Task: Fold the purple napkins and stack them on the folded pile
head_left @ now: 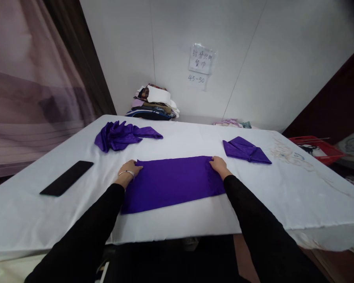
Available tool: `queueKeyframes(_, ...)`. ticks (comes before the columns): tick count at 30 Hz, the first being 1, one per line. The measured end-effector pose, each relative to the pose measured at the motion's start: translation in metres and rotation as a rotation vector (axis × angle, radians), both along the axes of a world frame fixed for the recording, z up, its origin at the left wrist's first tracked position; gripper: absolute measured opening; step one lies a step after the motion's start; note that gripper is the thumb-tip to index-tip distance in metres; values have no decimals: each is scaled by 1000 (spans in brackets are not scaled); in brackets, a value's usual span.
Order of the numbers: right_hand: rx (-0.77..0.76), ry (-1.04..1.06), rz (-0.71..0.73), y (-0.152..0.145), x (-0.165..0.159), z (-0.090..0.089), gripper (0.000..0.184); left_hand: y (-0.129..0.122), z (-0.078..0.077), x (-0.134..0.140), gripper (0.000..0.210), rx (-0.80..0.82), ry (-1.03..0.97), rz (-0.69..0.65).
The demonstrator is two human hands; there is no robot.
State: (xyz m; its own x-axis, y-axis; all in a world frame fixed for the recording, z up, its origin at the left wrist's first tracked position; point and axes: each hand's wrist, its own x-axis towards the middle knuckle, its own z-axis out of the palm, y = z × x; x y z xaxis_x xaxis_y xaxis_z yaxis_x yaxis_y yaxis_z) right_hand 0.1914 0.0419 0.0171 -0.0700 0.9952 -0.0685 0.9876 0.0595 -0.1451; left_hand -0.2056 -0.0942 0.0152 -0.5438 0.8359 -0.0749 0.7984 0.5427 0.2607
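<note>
A purple cloth napkin [174, 182], doubled into a wide band, lies in front of me on the white tablecloth [177, 224]. My left hand [129, 169] pinches its far left corner between thumb and fingers; a silver bracelet circles that wrist. At the far right corner, my right hand [220, 164] has its fingers closed on the same napkin. The near edge of the cloth slants, lower at the left. To the right rests a folded purple napkin [246, 150] with pointed ends. A crumpled heap of purple cloth [116, 136] lies at the far left.
A flat black rectangular object [67, 179] lies left of my arm. Behind the table stands a stack of folded clothes [155, 104] against the white wall, under a handwritten sign [201, 59]. A red basket [327, 157] is beyond the right edge; a sheer curtain [26, 90] hangs left.
</note>
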Motion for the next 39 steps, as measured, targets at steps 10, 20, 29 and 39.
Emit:
queueKeyframes(10,108,-5,34,-3,-1,-5,29,25,5,7,32,80,30,-21)
queueKeyframes(20,296,151,448,-56,-57,-22,45,-20,-10,75,56,253,197,-372)
queueKeyframes(29,242,263,749,-126,-119,-42,49,-47,-26,109,60,71,68,-490)
queueKeyframes(39,275,10,272,-80,35,-55,53,-62,-12,21,56,101,153,-78)
